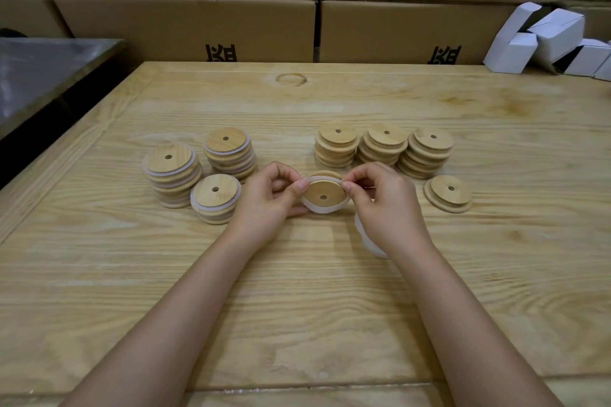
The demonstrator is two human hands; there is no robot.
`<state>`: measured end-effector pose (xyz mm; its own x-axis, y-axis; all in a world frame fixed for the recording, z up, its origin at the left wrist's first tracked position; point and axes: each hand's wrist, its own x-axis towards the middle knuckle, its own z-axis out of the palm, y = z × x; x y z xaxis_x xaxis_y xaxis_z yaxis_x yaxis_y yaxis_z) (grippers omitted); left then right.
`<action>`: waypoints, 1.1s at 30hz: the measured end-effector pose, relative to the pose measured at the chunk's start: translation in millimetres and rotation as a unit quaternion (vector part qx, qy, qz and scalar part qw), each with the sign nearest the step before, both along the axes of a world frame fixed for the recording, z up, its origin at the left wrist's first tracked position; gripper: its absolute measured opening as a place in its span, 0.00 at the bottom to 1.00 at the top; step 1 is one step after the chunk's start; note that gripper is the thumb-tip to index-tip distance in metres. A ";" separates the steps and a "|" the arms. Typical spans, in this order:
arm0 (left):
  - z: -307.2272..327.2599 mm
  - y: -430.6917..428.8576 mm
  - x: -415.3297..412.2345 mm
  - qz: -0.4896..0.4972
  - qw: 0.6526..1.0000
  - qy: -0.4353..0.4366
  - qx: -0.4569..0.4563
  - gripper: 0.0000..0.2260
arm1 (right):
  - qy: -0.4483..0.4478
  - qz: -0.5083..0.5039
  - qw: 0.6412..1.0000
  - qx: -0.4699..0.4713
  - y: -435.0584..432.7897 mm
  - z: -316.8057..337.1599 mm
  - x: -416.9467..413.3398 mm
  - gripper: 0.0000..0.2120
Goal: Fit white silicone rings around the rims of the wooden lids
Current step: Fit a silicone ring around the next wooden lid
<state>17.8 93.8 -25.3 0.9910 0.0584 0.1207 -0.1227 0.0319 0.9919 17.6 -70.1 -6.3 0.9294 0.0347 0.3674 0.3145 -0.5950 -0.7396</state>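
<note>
Together, left grip [267, 200] and right grip [385, 205] pinch the white silicone ring [313, 207] partly round the wooden lid [325, 191] between them.

A pale wooden bench [330, 291] carries three ringed lid stacks [172, 163] at left. Three bare stacks [385, 142] and one lid [448, 193] stand right.

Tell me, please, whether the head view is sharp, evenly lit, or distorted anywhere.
Head view: light soft and even, shadows faint; the lid and ring look sharp; wide-angle distortion slightly bows the table edge and boxes; dull glare on the dark surface at left.
</note>
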 end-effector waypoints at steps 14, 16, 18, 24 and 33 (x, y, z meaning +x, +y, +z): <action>-3.3 9.7 1.1 -0.025 0.988 -0.045 0.143 0.11 | -0.009 0.011 1.000 -0.013 1.5 2.9 -1.2 0.03; -3.4 12.0 0.1 -0.012 0.982 -0.065 0.174 0.11 | -0.006 0.012 1.000 -0.011 1.3 2.6 -0.8 0.03; -4.2 13.8 -0.3 -0.004 0.983 -0.070 0.172 0.10 | -0.005 0.011 1.000 -0.011 1.1 2.1 -0.8 0.03; -5.2 10.4 -2.9 -0.015 0.982 -0.069 0.177 0.12 | -0.023 0.008 1.000 -0.009 3.1 -0.1 -0.6 0.02; -3.5 6.6 1.8 -0.023 0.994 -0.028 0.104 0.09 | -0.008 -0.001 1.000 0.004 3.2 -0.3 -2.5 0.02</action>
